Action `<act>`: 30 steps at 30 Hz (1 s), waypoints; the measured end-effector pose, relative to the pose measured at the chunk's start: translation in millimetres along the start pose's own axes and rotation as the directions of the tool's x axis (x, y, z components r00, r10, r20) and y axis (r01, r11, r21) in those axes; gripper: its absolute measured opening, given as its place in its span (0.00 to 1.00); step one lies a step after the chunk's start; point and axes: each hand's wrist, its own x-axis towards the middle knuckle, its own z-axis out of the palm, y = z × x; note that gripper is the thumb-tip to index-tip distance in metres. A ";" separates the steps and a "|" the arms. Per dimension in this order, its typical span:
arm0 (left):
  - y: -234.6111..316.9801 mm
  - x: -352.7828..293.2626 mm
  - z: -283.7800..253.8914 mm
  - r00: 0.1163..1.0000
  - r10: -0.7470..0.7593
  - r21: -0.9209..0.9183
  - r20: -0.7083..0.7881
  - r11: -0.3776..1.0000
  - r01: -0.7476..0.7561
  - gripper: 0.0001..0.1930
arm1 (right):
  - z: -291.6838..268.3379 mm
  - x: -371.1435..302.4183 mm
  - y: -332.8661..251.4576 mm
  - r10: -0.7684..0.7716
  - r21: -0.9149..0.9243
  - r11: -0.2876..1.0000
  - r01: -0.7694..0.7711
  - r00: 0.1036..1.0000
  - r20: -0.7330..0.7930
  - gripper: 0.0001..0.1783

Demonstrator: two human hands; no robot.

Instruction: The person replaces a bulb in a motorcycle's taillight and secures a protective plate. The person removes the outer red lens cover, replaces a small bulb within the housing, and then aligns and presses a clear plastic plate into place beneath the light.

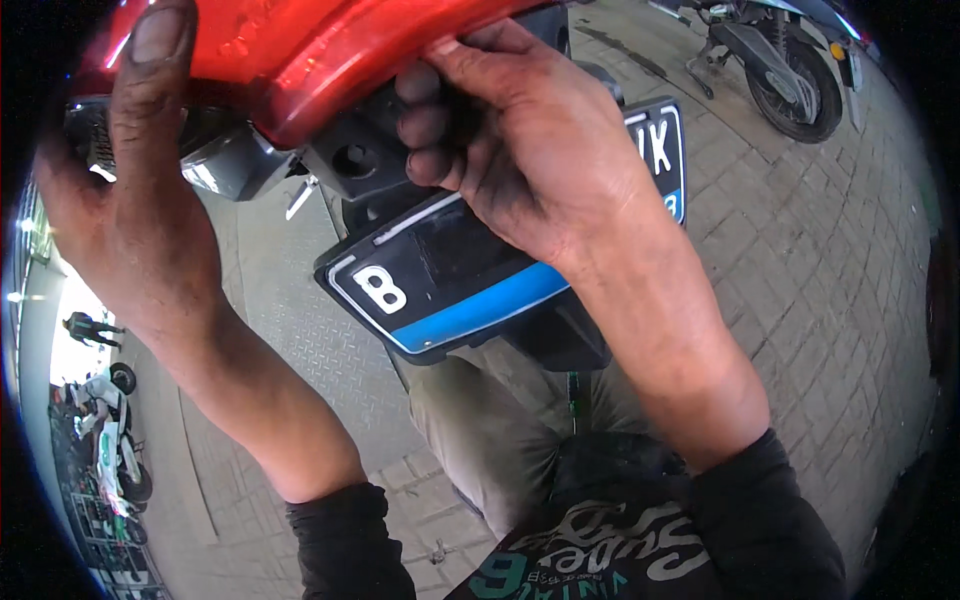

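A glossy red motorcycle body panel (330,50) spans the top of the view, above a dark number plate (440,265) with a blue strip. My left hand (150,190) is at the panel's left end. Its thumb lies upright over the red surface, and the other fingers go round the side, mostly hidden. Under the panel's lower edge, my right hand (530,140) has curled, grease-darkened fingers; its thumb and forefinger pinch that edge. A clear lamp lens (235,160) sits between the left hand and a black bracket (350,155) with a round hole.
Another motorcycle (785,75) stands on the paving at the upper right. More motorcycles (115,450) are parked at the far left, near a distant person (90,328). A metal floor plate (310,330) lies left of the number plate. My knee (480,420) is below it.
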 end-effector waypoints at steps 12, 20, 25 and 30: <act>4.4 -17.0 11.8 0.993 0.070 0.120 -0.095 0.991 -0.059 0.30 | 19.7 -5.3 1.8 -0.020 -0.142 0.990 -0.026 0.949 -0.314 0.08; -2.6 -22.8 7.8 0.987 0.125 0.194 -0.101 0.976 -0.103 0.37 | 4.2 -1.7 5.8 -0.033 -0.212 0.977 -0.031 0.956 -0.292 0.06; -3.8 -23.6 6.8 0.990 0.111 0.235 -0.092 0.968 -0.087 0.39 | -15.8 -5.8 19.7 0.038 0.253 0.967 -0.013 0.995 -0.092 0.06; -4.6 -24.8 1.7 0.990 0.110 0.267 -0.087 0.960 -0.083 0.41 | -7.3 -6.5 18.6 0.098 0.304 0.950 -0.067 0.991 -0.087 0.07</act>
